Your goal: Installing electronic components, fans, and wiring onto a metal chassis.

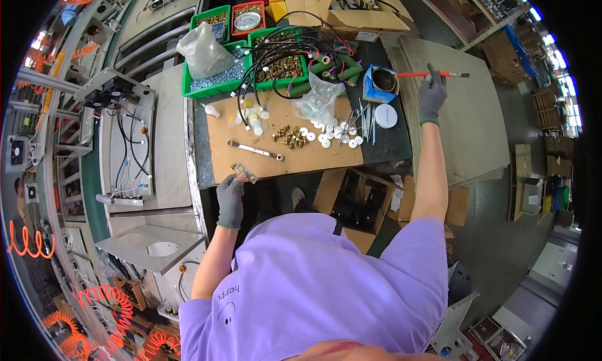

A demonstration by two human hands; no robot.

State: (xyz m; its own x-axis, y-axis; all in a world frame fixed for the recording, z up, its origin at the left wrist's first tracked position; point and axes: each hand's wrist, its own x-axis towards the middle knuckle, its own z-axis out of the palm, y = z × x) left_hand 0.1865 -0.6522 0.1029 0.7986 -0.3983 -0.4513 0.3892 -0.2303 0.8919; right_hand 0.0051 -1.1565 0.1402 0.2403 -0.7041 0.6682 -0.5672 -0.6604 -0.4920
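My right hand, in a grey glove, grips a paintbrush by its red handle. The brush lies nearly level, dark bristles to the right, its handle end near an open tin of dark paste in a blue carton. My left hand, also gloved, is closed at the front edge of the cardboard sheet. Its fingertips pinch a small metal fitting whose exact kind is unclear. Beyond it lies a double-ended wrench. Brass fittings and white washers are scattered to the right.
Green bins of screws and brass parts stand at the back, with black cables over them. A clear plastic bag, thin rods and a white round lid are nearby. Metal housings line the left.
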